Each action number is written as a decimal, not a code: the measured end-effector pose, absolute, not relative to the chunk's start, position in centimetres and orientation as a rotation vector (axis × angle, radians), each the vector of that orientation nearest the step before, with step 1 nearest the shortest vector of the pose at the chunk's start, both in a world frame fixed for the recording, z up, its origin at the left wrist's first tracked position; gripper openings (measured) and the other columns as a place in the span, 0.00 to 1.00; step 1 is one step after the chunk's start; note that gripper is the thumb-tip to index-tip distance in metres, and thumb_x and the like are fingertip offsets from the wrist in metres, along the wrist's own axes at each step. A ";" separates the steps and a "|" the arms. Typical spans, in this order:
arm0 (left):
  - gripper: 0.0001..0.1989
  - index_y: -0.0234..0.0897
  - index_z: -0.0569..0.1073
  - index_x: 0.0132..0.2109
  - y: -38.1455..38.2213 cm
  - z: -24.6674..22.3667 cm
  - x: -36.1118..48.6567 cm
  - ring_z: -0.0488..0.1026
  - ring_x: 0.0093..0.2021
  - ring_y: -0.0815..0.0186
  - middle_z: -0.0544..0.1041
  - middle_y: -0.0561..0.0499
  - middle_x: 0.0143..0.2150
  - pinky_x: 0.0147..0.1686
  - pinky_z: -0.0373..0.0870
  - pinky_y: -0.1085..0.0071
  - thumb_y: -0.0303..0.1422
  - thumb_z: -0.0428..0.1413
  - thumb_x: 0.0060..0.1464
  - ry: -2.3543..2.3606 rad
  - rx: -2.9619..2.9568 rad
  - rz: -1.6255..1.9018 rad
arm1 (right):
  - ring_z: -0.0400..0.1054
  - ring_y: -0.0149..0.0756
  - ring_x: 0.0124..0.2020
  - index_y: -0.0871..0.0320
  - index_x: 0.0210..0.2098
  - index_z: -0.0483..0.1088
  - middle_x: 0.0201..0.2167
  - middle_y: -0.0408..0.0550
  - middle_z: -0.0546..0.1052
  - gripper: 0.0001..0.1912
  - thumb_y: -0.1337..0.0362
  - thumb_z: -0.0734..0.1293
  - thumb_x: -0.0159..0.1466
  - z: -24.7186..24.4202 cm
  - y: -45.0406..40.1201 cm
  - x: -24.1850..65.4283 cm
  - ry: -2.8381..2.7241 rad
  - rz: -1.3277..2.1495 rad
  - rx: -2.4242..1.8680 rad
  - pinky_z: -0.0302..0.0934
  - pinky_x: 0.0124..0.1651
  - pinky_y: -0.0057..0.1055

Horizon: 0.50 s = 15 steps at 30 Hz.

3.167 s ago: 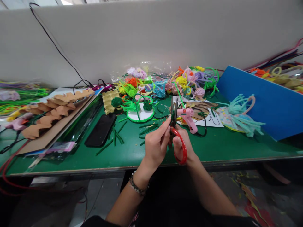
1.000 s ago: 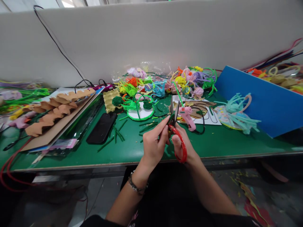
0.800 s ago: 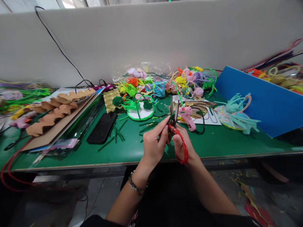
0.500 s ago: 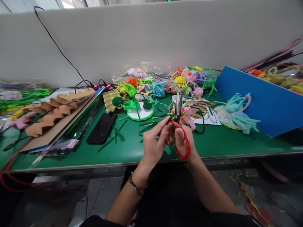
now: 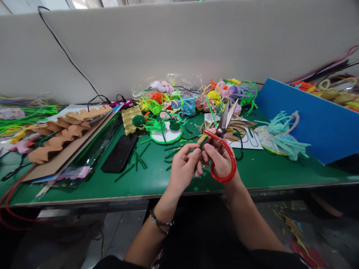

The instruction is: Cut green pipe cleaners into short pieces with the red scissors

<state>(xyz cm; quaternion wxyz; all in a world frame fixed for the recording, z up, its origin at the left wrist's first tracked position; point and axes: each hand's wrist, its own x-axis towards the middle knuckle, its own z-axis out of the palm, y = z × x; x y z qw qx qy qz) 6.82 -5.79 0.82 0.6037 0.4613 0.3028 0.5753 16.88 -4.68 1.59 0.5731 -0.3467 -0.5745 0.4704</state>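
My right hand point(image 5: 220, 158) is closed on red-handled scissors point(image 5: 232, 164), whose blades stand apart and point away from me. Between the fingertips of my left hand point(image 5: 183, 164) is a short dark green pipe cleaner point(image 5: 203, 142), and the fingertips of both hands meet around it. Beyond my hands lies a white disc point(image 5: 171, 133) edged in bright green, with green pipe cleaners and dark green balls on it. Cut dark green pipe cleaner pieces point(image 5: 136, 160) are scattered to the left of my hands. A printed paper sheet point(image 5: 254, 140) is partly hidden behind the scissors.
A black phone point(image 5: 119, 153) lies left on the green table point(image 5: 157, 179). Egg-carton strips point(image 5: 60, 134) rest on cardboard at far left. Colourful pipe cleaner bundles point(image 5: 187, 105) line the back. A blue board point(image 5: 308, 123) leans at right, near a pale-teal pipe cleaner craft point(image 5: 280, 134).
The scissors have swung to the right and their blades have spread wider. My right hand has turned, and its fingers now meet my left fingertips at the green piece.
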 end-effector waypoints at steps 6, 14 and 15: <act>0.12 0.35 0.62 0.32 -5.6 1.1 6.5 0.56 0.09 0.79 0.65 0.62 0.11 0.09 0.51 0.85 0.40 0.52 0.49 0.633 1.097 1.263 | 0.52 0.22 0.12 0.58 0.24 0.62 0.12 0.34 0.59 0.10 0.58 0.61 0.57 1.7 -4.4 17.0 -1.403 1.035 -0.838 0.50 0.13 0.21; 0.07 0.34 0.65 0.34 -5.2 1.0 6.2 0.62 0.16 0.78 0.66 0.59 0.19 0.15 0.59 0.82 0.35 0.51 0.51 0.826 1.357 1.325 | 0.54 0.22 0.10 0.58 0.25 0.62 0.11 0.33 0.60 0.08 0.61 0.65 0.52 2.3 -4.0 17.1 -1.342 0.956 -1.017 0.50 0.12 0.21; 0.07 0.34 0.65 0.34 -5.2 0.9 6.2 0.62 0.16 0.78 0.66 0.59 0.19 0.16 0.59 0.82 0.34 0.51 0.51 0.888 1.414 1.356 | 0.53 0.21 0.10 0.58 0.25 0.62 0.11 0.33 0.60 0.09 0.61 0.66 0.51 2.4 -4.0 17.0 -1.332 0.941 -1.029 0.49 0.12 0.21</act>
